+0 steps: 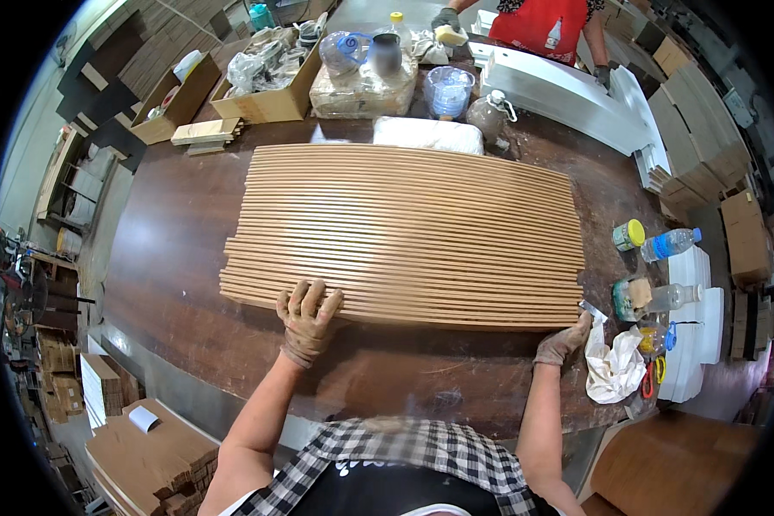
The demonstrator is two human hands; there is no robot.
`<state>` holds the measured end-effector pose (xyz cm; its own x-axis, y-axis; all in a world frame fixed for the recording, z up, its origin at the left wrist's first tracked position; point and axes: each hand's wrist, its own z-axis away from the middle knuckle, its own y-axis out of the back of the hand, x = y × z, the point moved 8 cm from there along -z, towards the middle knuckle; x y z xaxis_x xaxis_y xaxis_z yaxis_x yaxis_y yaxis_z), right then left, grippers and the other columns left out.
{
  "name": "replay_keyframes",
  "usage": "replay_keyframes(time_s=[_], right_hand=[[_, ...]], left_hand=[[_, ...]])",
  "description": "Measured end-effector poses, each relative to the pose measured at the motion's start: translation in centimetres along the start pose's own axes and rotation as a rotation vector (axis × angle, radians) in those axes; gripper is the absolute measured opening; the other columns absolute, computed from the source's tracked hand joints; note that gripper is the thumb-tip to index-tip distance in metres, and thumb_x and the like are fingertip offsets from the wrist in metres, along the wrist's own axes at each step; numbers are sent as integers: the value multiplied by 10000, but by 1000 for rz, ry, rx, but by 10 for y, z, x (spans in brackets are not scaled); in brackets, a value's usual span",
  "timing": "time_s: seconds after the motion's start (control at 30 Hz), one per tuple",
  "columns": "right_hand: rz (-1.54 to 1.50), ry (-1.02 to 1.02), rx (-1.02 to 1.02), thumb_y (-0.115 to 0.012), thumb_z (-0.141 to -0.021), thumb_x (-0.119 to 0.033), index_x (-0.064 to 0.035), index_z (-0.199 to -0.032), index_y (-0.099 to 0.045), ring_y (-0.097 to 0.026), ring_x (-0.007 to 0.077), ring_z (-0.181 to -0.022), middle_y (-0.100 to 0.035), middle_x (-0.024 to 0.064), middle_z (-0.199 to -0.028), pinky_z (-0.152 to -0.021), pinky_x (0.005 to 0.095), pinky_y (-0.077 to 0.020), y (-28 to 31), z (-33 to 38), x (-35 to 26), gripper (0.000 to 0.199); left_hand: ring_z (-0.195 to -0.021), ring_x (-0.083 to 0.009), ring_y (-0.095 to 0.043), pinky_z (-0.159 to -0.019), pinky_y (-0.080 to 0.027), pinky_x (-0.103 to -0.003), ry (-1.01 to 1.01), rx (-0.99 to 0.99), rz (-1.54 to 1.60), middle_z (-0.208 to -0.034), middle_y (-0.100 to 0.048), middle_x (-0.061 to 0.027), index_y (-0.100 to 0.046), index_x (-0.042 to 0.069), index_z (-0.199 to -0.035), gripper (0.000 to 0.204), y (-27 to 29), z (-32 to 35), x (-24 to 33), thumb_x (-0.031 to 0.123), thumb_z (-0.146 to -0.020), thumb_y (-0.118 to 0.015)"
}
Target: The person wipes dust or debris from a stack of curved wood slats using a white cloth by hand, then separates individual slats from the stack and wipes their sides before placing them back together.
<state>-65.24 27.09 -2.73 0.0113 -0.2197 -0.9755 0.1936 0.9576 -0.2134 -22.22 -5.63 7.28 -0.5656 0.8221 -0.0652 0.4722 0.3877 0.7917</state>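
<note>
Wooden slats [404, 236] in a flat row, left hand [307, 315] spread on near edge, right hand [564, 341] gripping the corner, bare table [176, 258] at left.

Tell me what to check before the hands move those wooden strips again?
1. Left hand flat on the near strips: ok, palm down, fingers spread.
2. Right hand at the near right corner of the wooden strips: ok, touching the edge.
3. Strip ends lined up: not ok, the left ends are stepped and uneven.
4. Room beside the right hand: not ok, a white rag and bottles sit close by.
5. Far edge free: not ok, a white bag lies against it.
6. Other person away from the strips: ok, working at the far end.
</note>
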Motion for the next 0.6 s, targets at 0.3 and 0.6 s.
replay_keyframes(time_s=[0.3, 0.6], right_hand=[[518, 256, -129, -399, -1090, -353, 27, -1152, -643, -588, 290, -1070, -651, 161, -1133, -961, 397, -446, -18, 22, -39, 456], [300, 435, -185, -513, -1042, -188, 16, -1273, -580, -519, 237, -1213, -558, 127, -1289, -1053, 376, -416, 26, -19, -97, 315]], left_hand=[[-1301, -322, -466, -1101, -264, -584, 41, -145, 78, -1364, -532, -56, -528, 222, -1371, 670, 2, -3, 8, 395, -778, -787], [-1241, -288, -540, -1078, -334, -515, -48, -47, 56, -1304, -582, -42, -575, 195, -1303, 459, 1, -15, 58, 173, -869, -724]])
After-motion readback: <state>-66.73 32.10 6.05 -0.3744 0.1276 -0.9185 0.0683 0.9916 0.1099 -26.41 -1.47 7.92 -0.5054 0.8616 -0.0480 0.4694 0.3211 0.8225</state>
